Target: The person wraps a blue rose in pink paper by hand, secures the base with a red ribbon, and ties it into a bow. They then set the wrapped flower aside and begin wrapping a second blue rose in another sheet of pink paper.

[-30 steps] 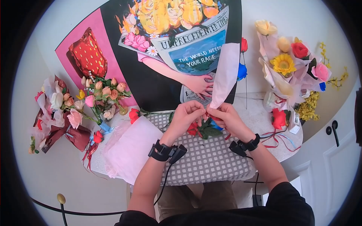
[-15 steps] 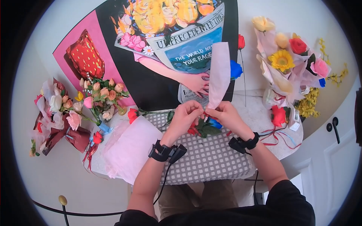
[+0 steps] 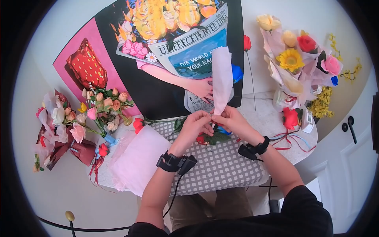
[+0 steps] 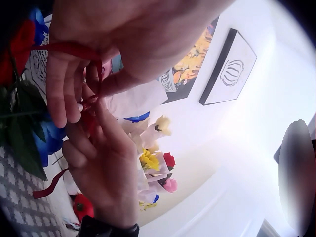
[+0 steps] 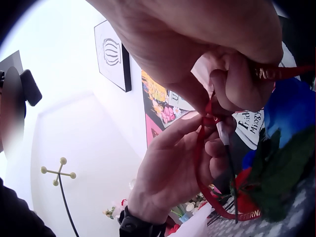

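Note:
A narrow cone of pale pink wrapping paper (image 3: 222, 81) stands upright between my hands, and a blue rose (image 3: 237, 73) shows at its right edge. A thin dark stem (image 5: 231, 170) comes out of its white lower end. Red ribbon (image 5: 200, 160) loops around this narrow base, crossing at the fingertips. My left hand (image 3: 197, 125) pinches the ribbon there, fingers curled. From the other side my right hand (image 3: 233, 121) also pinches ribbon at the base, and a printed ribbon end trails from its fingers. Below the hands lie red and blue roses with green leaves (image 3: 217, 138).
A grey checked cloth (image 3: 221, 170) covers the table's front middle, with pink paper sheets (image 3: 138, 158) at its left. Bouquets stand at left (image 3: 71, 134) and right (image 3: 296, 63). Loose ribbons (image 3: 292, 143) lie on the right. A painted poster (image 3: 169, 85) leans behind.
The paper cone has shifted left and become more upright. Both hands have moved closer together, with the left fingers now meeting the right at the base. The head view has shifted slightly.

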The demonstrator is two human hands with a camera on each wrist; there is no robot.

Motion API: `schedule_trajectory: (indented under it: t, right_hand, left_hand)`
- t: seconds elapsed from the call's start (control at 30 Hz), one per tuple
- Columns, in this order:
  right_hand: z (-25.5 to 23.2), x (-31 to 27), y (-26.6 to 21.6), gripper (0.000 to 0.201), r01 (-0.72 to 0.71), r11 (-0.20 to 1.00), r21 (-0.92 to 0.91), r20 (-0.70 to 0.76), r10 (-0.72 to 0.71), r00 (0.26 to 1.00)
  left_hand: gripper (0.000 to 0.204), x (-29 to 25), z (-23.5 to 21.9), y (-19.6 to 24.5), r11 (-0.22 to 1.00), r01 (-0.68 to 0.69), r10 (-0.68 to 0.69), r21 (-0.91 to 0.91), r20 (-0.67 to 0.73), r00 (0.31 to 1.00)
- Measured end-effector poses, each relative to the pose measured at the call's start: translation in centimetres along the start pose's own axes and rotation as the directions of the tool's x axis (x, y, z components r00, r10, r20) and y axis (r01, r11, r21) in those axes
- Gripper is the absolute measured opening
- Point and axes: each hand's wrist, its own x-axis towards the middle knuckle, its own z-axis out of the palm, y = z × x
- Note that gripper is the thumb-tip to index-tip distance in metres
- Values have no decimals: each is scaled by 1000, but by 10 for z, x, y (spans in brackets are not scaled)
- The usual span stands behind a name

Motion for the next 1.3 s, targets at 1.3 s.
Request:
schedule_trajectory:
  t: [1.3]
  right_hand:
    - [-9, 2, 3, 12, 20, 997, 81, 1, -20, 1000]
  left_hand:
    - [17, -7, 0, 20, 960, -97, 75, -264, -93, 993]
